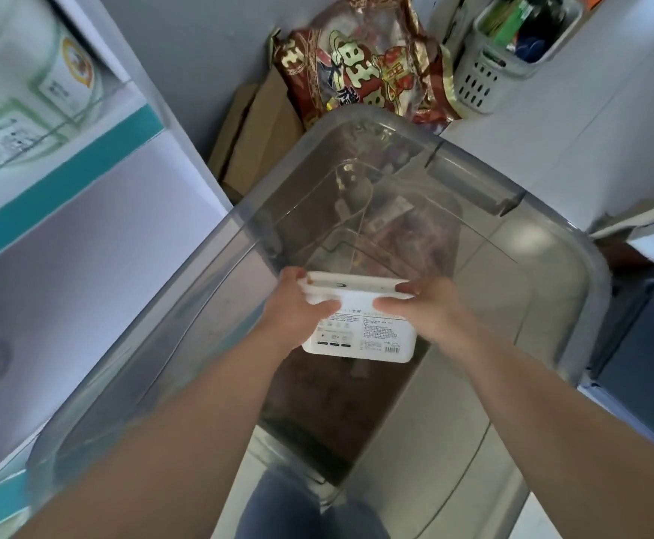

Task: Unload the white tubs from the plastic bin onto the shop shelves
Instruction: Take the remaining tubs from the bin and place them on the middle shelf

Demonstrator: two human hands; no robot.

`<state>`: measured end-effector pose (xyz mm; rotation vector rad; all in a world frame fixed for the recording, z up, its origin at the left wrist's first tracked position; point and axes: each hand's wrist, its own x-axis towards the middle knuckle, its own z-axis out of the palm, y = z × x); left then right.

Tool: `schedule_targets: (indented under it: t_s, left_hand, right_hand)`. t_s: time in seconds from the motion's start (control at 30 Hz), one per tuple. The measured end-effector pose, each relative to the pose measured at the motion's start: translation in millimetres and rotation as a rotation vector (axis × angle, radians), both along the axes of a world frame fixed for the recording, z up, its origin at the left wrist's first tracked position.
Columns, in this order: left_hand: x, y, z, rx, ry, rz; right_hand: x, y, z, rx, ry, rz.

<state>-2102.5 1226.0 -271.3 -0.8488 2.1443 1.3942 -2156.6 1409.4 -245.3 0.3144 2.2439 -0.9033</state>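
Clasping the white tub [360, 328] at both ends, left hand [302, 301] and right hand [424, 311] span its long axis inside the bin [574, 235]; shelves [64, 196] stand leftward.

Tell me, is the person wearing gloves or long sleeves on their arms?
No. The left hand and the right hand are bare: no gloves, rings or watch show. The left forearm and right forearm have no sleeve in view. Below them, blue jeans show.
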Motion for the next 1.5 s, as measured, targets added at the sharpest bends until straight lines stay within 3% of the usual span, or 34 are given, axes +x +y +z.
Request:
schedule_targets:
  t_s: [0.2, 0.37, 0.77, 1.13, 1.33, 1.5]
  left_hand:
    - [45.2, -3.3, 89.0, -0.059, 0.176, 0.156]
    - [111.7, -8.7, 182.3, -0.077, 0.303, 0.307]
    - [308.4, -56.7, 322.9, -0.243, 0.566, 0.753]
    - [524.3, -161.9, 344.9, -0.32, 0.659, 1.119]
    - [628.2, -240.7, 351.8, -0.404, 0.72, 1.157]
    - [662.8, -307.6, 361.8, -0.446, 0.831, 1.111]
  right_hand:
    - [43.2, 2.2, 72.3, -0.125, 0.199, -0.013]
    - [88.9, -3.5, 160.0, -0.222, 0.361, 0.112]
    - [214.5, -85.9, 303.9, -0.609, 0.433, 0.473]
    - [391.7, -245.5, 325.1, -0.783, 0.45, 0.749]
    - [495.3, -338.7, 314.6, -0.887, 0.501, 0.813]
    - [537.6, -406.7, 311.4, -0.927, 0.609, 0.843]
